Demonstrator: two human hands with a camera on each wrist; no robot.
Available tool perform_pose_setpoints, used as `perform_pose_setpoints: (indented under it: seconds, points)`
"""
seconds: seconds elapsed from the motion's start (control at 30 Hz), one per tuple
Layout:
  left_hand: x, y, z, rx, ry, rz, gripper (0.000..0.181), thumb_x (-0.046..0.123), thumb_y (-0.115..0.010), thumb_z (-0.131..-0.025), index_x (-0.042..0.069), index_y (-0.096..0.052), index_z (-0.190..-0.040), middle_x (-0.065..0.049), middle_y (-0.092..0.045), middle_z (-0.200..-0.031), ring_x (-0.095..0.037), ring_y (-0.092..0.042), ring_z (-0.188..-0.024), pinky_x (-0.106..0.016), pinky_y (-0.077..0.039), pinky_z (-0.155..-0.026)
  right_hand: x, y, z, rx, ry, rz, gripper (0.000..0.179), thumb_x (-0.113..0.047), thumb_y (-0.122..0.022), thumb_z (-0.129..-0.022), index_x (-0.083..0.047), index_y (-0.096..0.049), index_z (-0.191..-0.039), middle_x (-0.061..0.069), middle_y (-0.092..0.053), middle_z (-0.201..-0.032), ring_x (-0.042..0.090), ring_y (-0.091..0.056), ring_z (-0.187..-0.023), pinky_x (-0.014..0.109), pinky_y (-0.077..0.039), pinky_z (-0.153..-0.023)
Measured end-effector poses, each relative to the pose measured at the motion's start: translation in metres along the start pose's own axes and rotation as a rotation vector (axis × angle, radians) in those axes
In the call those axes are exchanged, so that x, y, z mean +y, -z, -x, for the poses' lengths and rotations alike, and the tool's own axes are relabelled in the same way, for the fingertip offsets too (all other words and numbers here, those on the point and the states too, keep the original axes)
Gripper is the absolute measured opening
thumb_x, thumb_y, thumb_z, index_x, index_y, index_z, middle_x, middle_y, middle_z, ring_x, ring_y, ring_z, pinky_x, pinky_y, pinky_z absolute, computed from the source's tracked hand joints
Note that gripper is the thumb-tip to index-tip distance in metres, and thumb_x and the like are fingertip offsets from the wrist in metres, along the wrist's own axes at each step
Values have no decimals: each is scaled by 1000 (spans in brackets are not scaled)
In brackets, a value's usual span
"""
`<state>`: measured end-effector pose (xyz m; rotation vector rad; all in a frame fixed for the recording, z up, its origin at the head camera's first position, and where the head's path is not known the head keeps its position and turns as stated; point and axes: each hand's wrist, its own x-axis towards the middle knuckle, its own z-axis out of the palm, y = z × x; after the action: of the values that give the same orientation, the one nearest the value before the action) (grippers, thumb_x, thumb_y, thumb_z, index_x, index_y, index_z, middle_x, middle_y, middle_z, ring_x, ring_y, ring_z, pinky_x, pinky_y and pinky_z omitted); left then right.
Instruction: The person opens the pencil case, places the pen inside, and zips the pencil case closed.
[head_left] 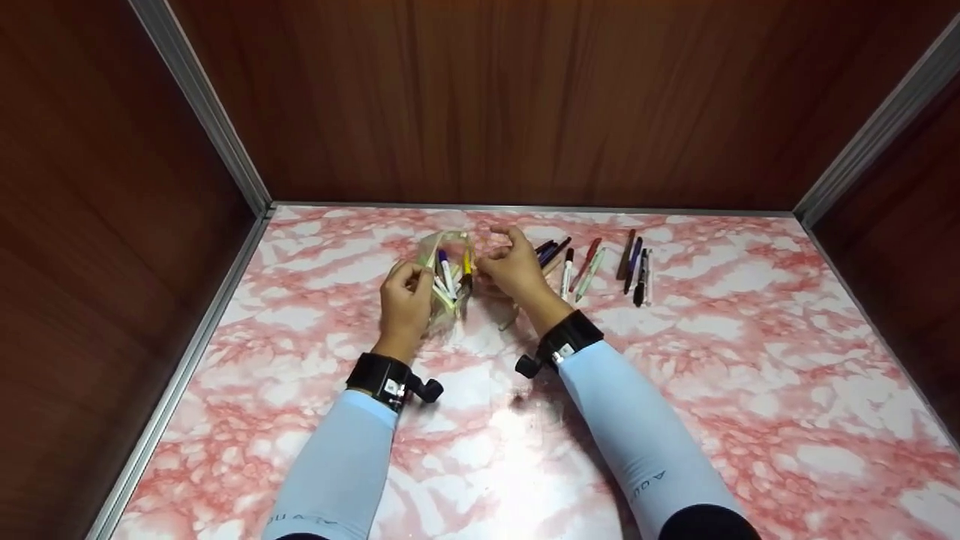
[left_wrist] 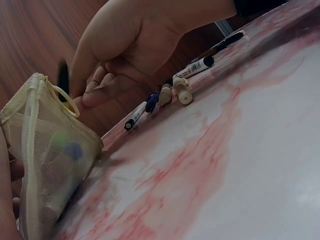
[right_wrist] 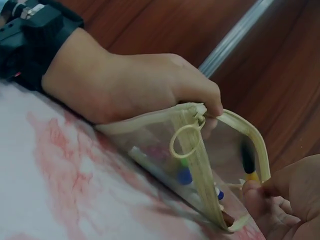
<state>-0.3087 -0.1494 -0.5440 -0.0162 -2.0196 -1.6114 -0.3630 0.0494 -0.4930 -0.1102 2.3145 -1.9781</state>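
A pale yellow see-through mesh zipper pouch [head_left: 438,321] stands open, with several pens and markers inside. My left hand [head_left: 406,304] grips the zipper edge on the pouch's left side. At the other side of the mouth, my right hand [head_left: 517,270] pinches a yellow pen [right_wrist: 251,176] by its yellow end. The pen's black end points into the mouth and is blurred. Inside the pouch, a white marker with a purple cap [head_left: 447,274] leans upward. A zipper pull ring [right_wrist: 183,142] hangs at the pouch's corner.
Right of my right hand lie several loose pens, among them a white marker with a black cap [head_left: 568,271], a red pen [head_left: 586,262] and a light green pen [head_left: 591,274]. Farther right is another group with a brown pen [head_left: 625,255]. Wooden panels [head_left: 525,105] wall in the marbled table [head_left: 300,420].
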Motion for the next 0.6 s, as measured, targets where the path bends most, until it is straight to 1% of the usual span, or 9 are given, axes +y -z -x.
perform_pose_setpoints:
  seconds: [0.1, 0.2, 0.27, 0.3, 0.4, 0.43, 0.5, 0.53, 0.6]
  points:
    - [0, -1, 0, -5, -11, 3, 14, 7, -70, -101, 0, -76, -91, -11, -71, -96, -16, -66, -85, -22, -58, -77, 0, -2, 1, -70, 38, 119, 58, 5, -73, -94, -3, -63, -151, 5, -74, -89, 23, -76, -69, 36, -68, -64]
    - [0, 0, -1, -9, -19, -3, 13, 6, -70, -101, -1, -76, -92, -11, -71, -96, -16, -66, -84, -22, -57, -77, 1, -5, 4, -145, 90, 252, 38, 3, -72, -95, 7, -73, -133, 7, -77, -89, 14, -71, -67, 24, -60, -59]
    - [0, -1, -1, -16, -13, -4, 13, 6, -70, -102, -2, -76, -94, -11, -70, -97, -16, -66, -84, -22, -57, -76, 1, -6, 6, -168, 112, 340, 26, 1, -75, -95, 7, -78, -121, 6, -77, -86, 11, -68, -67, 20, -56, -59]
    - [0, -1, 0, -19, -7, -4, 13, 7, -70, -102, -2, -77, -95, -10, -71, -98, -16, -66, -85, -23, -58, -76, 0, -6, 8, -177, 116, 382, 23, 0, -78, -94, 5, -79, -117, 7, -77, -87, 11, -67, -67, 20, -55, -60]
    - [0, -1, 0, -19, 2, -2, 13, 7, -69, -102, -2, -76, -95, -10, -70, -98, -16, -66, -85, -23, -58, -75, -2, -5, 10, -207, 131, 528, 20, -5, -85, -91, -1, -82, -110, 6, -77, -88, 7, -64, -68, 19, -52, -62]
    - [0, -1, 0, -20, 5, 1, 13, 7, -69, -102, -2, -76, -95, -9, -70, -98, -16, -66, -85, -23, -58, -75, -3, -5, 10, -222, 130, 551, 20, -6, -85, -91, -1, -82, -111, 6, -78, -89, 8, -64, -69, 20, -52, -62]
    - [0, -1, 0, -16, 0, 1, 12, 7, -69, -102, 0, -76, -94, -8, -70, -97, -16, -66, -85, -23, -58, -76, -5, -5, 9, -226, 119, 543, 24, -5, -86, -89, -2, -83, -113, 7, -78, -90, 9, -65, -70, 21, -53, -62]
    - [-1, -1, 0, -13, -4, 2, 12, 6, -69, -101, 1, -76, -92, -8, -70, -97, -15, -66, -85, -22, -58, -76, -6, -5, 8, -214, 112, 524, 26, -5, -86, -89, -2, -83, -115, 7, -78, -90, 9, -65, -70, 21, -53, -62]
    - [-1, -1, 0, -10, -12, 7, 13, 6, -69, -101, 1, -76, -91, -8, -70, -95, -15, -65, -85, -22, -56, -77, -7, -5, 5, -176, 81, 441, 28, -5, -86, -91, -1, -82, -118, 6, -76, -88, 10, -66, -68, 22, -55, -62]
